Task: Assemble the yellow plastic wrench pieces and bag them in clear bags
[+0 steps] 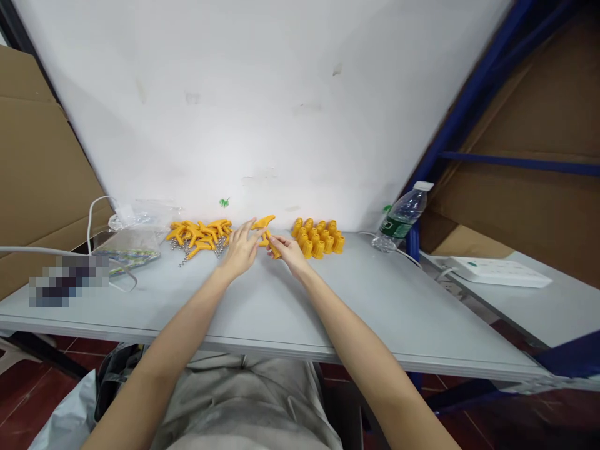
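Note:
My left hand [240, 250] and my right hand [287, 250] meet at the far middle of the grey table [290, 312]. Between them they hold an orange T-handled corkscrew [265, 226]. The left fingers pinch its handle. The right fingers are closed on an orange cap [274, 247] at its lower end. A pile of orange corkscrews [200, 235] with bare metal spirals lies just left of my left hand. Several upright orange caps [319, 237] stand in rows just right of my right hand.
A white wall [262, 106] backs the table. A clear plastic bag [135, 234] and a white cable [94, 215] lie at the left. A water bottle [402, 219] stands at the right, with a white power strip [497, 272] on the neighbouring table. Cardboard [37, 162] leans at the left.

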`<state>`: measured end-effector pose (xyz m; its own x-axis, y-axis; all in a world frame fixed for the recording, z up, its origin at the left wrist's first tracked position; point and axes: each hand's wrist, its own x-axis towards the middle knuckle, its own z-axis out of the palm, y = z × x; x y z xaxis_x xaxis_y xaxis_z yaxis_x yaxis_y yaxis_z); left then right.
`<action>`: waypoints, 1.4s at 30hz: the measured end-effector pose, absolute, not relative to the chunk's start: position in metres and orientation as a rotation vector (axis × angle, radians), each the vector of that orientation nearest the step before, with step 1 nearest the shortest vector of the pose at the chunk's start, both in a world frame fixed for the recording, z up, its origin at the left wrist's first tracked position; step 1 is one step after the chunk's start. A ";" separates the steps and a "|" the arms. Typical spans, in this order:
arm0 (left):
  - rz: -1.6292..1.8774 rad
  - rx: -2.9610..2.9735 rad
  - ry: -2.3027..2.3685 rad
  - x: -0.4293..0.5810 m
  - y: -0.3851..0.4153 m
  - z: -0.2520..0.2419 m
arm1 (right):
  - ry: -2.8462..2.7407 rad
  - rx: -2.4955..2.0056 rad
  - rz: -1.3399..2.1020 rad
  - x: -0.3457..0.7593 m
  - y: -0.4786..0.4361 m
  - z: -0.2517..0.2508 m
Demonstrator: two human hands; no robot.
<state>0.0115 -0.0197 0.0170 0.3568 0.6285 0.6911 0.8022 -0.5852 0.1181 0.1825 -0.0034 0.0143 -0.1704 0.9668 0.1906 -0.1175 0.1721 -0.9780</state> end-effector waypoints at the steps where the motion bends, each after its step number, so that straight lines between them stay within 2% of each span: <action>1: -1.027 -2.354 -1.328 0.010 -0.017 0.015 | -1.380 -0.929 1.248 0.182 -0.004 0.014; 7: -0.995 -2.378 -1.461 -0.002 -0.005 0.005 | -1.703 -1.002 1.125 0.185 -0.005 0.012; 15: -0.846 -2.451 -1.496 -0.003 -0.009 0.007 | -2.236 -1.243 0.466 0.199 0.001 0.013; 18: -0.823 -2.461 -1.502 0.000 -0.011 0.008 | -2.315 -1.365 0.324 0.199 -0.003 0.016; 27: -0.924 -2.446 -1.507 0.000 -0.011 0.009 | -2.344 -1.344 0.175 0.201 -0.002 0.016; 36: -1.012 -2.444 -1.533 0.006 -0.014 0.012 | -2.265 -1.311 -0.148 0.199 -0.006 0.022; 42: -1.077 -2.343 -1.586 0.004 -0.013 0.013 | -2.257 -1.265 -0.097 0.196 -0.009 0.021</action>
<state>0.0035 -0.0130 0.0131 0.2005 0.7677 0.6086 0.8489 -0.4462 0.2832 0.1963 -0.0094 0.0208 -0.4095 0.7689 0.4911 0.8082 0.5554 -0.1957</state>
